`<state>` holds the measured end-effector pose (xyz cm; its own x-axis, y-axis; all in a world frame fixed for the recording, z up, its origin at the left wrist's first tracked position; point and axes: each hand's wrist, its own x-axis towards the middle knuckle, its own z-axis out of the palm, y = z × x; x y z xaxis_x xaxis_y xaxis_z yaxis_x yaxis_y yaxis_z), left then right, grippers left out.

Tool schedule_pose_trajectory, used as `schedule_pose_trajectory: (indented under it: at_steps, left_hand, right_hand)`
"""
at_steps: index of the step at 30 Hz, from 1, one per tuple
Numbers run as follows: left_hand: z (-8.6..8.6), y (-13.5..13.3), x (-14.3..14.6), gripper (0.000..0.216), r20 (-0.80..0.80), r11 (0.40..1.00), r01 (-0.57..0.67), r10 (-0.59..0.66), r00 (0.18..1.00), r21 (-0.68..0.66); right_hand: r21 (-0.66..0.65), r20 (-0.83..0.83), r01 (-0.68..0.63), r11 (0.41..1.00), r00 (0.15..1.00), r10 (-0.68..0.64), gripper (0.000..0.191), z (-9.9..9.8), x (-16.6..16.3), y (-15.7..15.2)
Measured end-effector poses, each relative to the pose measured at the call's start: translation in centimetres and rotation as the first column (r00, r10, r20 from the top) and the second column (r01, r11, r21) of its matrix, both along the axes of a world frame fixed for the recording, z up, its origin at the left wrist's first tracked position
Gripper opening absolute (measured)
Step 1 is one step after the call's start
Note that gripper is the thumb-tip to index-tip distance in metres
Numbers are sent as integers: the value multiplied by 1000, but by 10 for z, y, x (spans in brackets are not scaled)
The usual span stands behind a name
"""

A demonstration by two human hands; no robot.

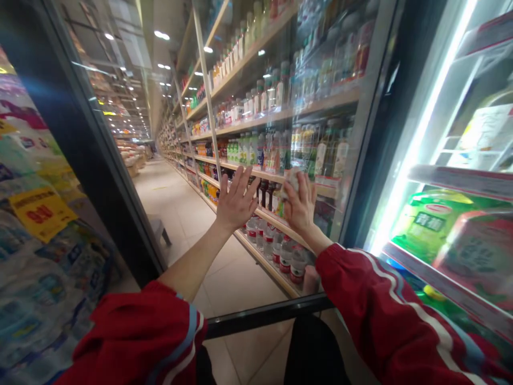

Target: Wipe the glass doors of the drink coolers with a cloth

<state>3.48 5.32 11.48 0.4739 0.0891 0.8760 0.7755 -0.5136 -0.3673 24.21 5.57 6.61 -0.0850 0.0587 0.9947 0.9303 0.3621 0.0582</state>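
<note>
Cloth (292, 182), pale and bunched, is in the right hand (300, 208), held up to the pane of a door, nearer the pane's right edge than its left and below mid-height. Closest are two red sleeves with white and blue stripes, the left (136, 334) pushed up off the forearm, the right (372, 305) reaching almost to the wrist. Between them, dark-clad legs (316, 353) show below the door's black bottom bar (268, 314). The right hand is curled over the cloth, fingers bent and clasping it. The left hand (237, 202) is level with it, fingers straight and spread, palm toward the pane; whether it touches the glass I cannot tell.

Beyond the pane's right edge is a lit fridge (460, 179), with a green pack (430, 222) and a red pack (476, 256) side by side on one shelf. Beyond the left edge are wrapped packs (32, 299), blurred, with an orange price tag (42, 213) above them.

Deeper in the pane's view are tiers of bottles: clear ones with red labels (276, 250) on the bottom shelf, green-labelled ones (243, 149) higher up. A grey stool (161, 227) stands by the pane's left edge, on pale floor tiles (182, 200). Farthest, ceiling lights (161, 35) line the aisle.
</note>
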Motion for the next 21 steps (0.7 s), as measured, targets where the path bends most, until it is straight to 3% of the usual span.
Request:
schedule_pose_trajectory:
  at_steps: [4,11,17,21]
  left_hand:
    - [-2,-1,-18,46,38,1000,0,-1,999,21]
    - [-9,1,-49,54,106,999,-30,29,994,13]
    - [-9,1,-47,50,101,999,-34,32,994,24]
    - [-7,-2,-63,47,90,999,-43,44,995,-17]
  right_hand:
    - [-23,113,19,1000,993,-16,56,-11,-25,-3]
    - [105,-135,34,994,991,-20,59,-4,-11,7]
    - [12,73,48,999,996,-49,51,-21,-52,-4]
    - [-8,72,42,999,997,-41,51,-18,-35,-3]
